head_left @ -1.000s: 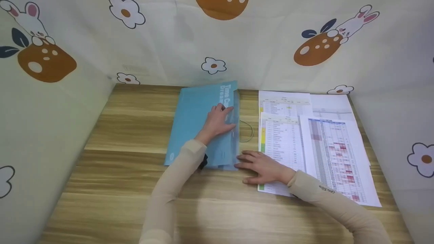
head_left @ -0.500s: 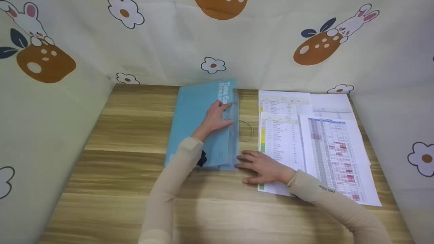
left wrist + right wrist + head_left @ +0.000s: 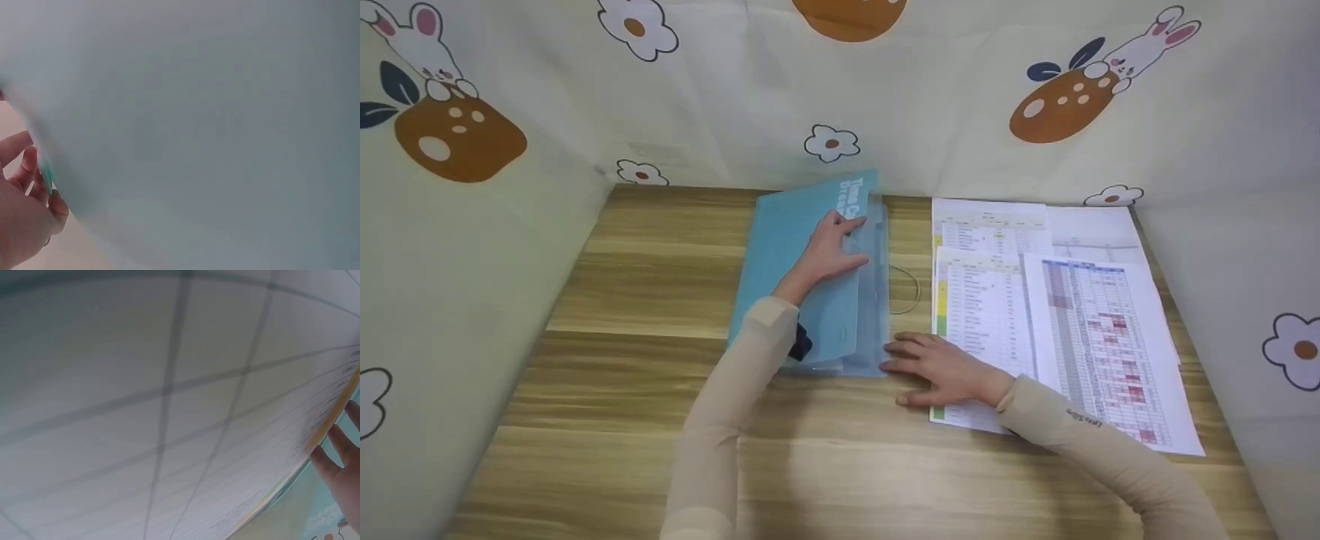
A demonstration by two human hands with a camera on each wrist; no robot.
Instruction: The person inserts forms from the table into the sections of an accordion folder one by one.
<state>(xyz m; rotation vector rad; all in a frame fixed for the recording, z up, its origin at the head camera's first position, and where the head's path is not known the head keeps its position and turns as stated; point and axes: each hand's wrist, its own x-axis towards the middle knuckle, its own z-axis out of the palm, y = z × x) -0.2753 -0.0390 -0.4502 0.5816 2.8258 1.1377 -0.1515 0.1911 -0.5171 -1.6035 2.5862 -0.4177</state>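
A blue document folder [image 3: 780, 240] lies on the wooden table with its cover tilted up along the right side. My left hand [image 3: 825, 251] holds that cover's right edge, thumb and index finger spread along it. Seen from the left wrist, the hand's [image 3: 25, 219] fingers curl at the edge of a pale blurred sheet [image 3: 197, 140] filling the view. Flat, with fingers spread, my right hand [image 3: 945, 371] rests at the left border of the printed sheets [image 3: 982, 300], fingertips right at the folder's lower right corner. The right wrist view shows its fingers [image 3: 326, 464] beside ruled paper [image 3: 124, 439].
An elastic cord loop [image 3: 917, 289] sticks out from the folder's right side. More printed sheets [image 3: 1099, 330] with tables overlap at the right. Behind the table [image 3: 637, 300] hangs a curtain [image 3: 720, 97] patterned with rabbits and flowers.
My left hand has moved slightly left and away, lifting the folder's cover so its right edge tilts higher and more of the layer beneath shows. The right hand has stayed put.
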